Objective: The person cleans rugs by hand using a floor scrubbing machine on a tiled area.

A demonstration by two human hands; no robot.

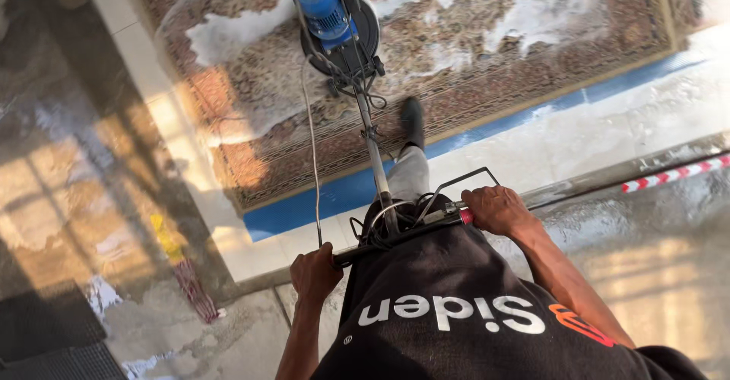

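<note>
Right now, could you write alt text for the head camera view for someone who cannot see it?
Seen from above, a person's left hand and right hand grip the handlebar of a floor scrubbing machine with a blue motor. It stands on a foam-covered patterned carpet laid on wet tiles; one foot steps on the carpet.

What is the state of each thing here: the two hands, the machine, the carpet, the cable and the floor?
Left hand: closed around the handlebar.
Right hand: closed around the handlebar's other end.
Scrubbing machine: standing on the carpet, pole tilted toward the person.
Carpet: lying flat, wet, patches of white foam.
Cable: hanging slack along the pole.
Floor: wet and shiny.
Broom: lying flat on the floor.
</note>
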